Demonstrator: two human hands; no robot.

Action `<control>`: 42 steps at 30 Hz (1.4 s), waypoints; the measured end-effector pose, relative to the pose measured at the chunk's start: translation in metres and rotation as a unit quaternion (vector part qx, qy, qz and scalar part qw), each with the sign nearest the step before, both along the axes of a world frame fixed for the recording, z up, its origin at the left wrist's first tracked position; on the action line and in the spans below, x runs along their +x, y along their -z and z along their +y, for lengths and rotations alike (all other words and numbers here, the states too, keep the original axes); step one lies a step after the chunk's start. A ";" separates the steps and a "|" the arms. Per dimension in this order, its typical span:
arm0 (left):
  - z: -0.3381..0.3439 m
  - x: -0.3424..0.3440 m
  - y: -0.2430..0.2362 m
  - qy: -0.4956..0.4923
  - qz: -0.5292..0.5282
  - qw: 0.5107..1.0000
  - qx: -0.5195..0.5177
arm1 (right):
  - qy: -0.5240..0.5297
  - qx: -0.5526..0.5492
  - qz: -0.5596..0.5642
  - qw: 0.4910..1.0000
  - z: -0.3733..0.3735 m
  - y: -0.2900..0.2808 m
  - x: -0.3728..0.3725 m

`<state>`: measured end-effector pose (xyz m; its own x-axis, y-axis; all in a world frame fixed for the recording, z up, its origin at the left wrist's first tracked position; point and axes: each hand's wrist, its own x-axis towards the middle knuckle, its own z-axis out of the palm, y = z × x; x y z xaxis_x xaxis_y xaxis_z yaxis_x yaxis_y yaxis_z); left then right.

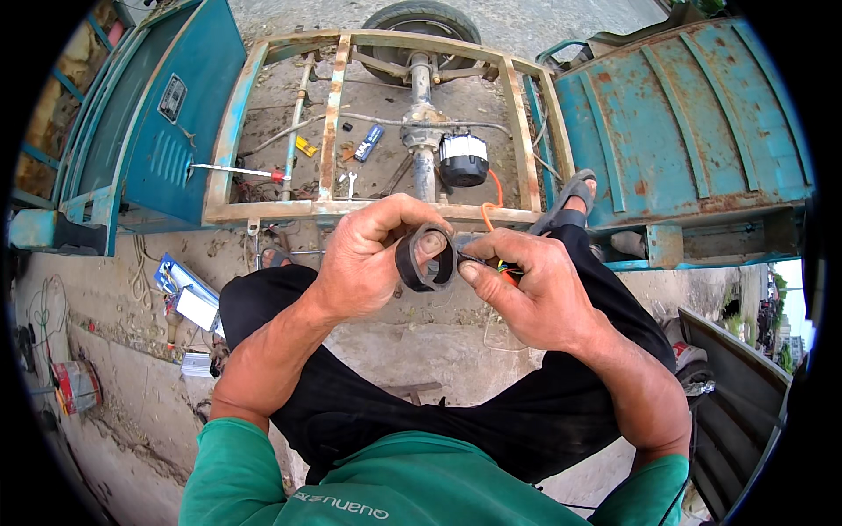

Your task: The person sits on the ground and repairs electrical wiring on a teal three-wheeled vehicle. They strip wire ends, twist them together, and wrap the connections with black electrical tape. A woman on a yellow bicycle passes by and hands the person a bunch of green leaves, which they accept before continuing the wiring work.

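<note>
A roll of black electrical tape (409, 266) is gripped in my left hand (364, 259), with the thumb pushed through its ring and the fingers behind it. My right hand (539, 294) is closed in a pinch at the roll's right side. A small dark strip, apparently the tape's end, shows between its thumb and forefinger. Thin coloured wires (508, 273) show behind the right fingers; whether these fingers touch them I cannot tell. An orange cable (497, 188) runs down toward them from a black and silver motor (463, 160) on the axle.
A rusty vehicle frame (333, 114) lies ahead, its axle (423, 131) leading to a wheel (419, 19). Blue metal panels (189, 114) stand left; a rusted blue one (684, 123) is right. A wrench (353, 184), a blue box (369, 143) and a screwdriver (241, 170) lie within the frame area.
</note>
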<state>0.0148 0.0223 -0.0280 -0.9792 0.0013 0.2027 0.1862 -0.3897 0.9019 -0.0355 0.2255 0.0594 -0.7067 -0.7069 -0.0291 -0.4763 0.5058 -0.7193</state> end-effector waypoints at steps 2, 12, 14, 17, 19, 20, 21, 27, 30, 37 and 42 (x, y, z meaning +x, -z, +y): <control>0.002 -0.003 0.000 -0.002 -0.040 0.999 0.017 | -0.015 -0.001 0.094 0.995 -0.001 0.001 0.003; 0.002 -0.009 -0.009 0.087 -0.255 0.962 -0.038 | -0.140 0.035 0.323 0.935 0.001 0.005 0.005; -0.001 -0.010 -0.006 0.100 -0.251 0.960 -0.069 | -0.154 0.044 0.326 0.932 0.000 0.006 0.003; -0.004 -0.010 -0.008 0.069 -0.248 0.961 -0.104 | -0.124 0.023 0.261 0.957 -0.002 0.007 0.002; -0.007 -0.010 -0.005 0.030 -0.213 0.972 -0.091 | -0.082 -0.003 0.187 0.979 -0.001 0.010 -0.001; -0.010 -0.010 -0.003 0.020 -0.166 0.981 -0.097 | -0.061 -0.016 0.149 0.987 0.000 0.011 -0.002; -0.012 -0.009 -0.001 0.010 -0.119 0.987 -0.103 | -0.032 0.012 0.076 0.996 0.001 0.006 -0.003; -0.020 -0.011 -0.003 -0.030 0.175 0.943 -0.282 | 0.032 0.003 -0.137 0.990 0.007 0.002 -0.014; -0.012 -0.012 0.003 -0.059 0.266 0.898 -0.346 | 0.013 -0.006 -0.147 0.989 0.007 0.006 -0.012; -0.003 -0.002 -0.001 -0.052 0.050 0.988 -0.139 | 0.012 0.003 -0.062 0.998 0.002 -0.002 -0.003; -0.009 -0.006 -0.005 0.013 -0.133 0.991 0.019 | -0.068 -0.007 0.176 0.982 0.004 0.001 -0.001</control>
<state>0.0090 0.0132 -0.0234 -0.9978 0.0250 -0.0622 -0.0669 -0.4256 0.9024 -0.0365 0.2296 0.0584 -0.5697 -0.7945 0.2105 -0.7597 0.4113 -0.5036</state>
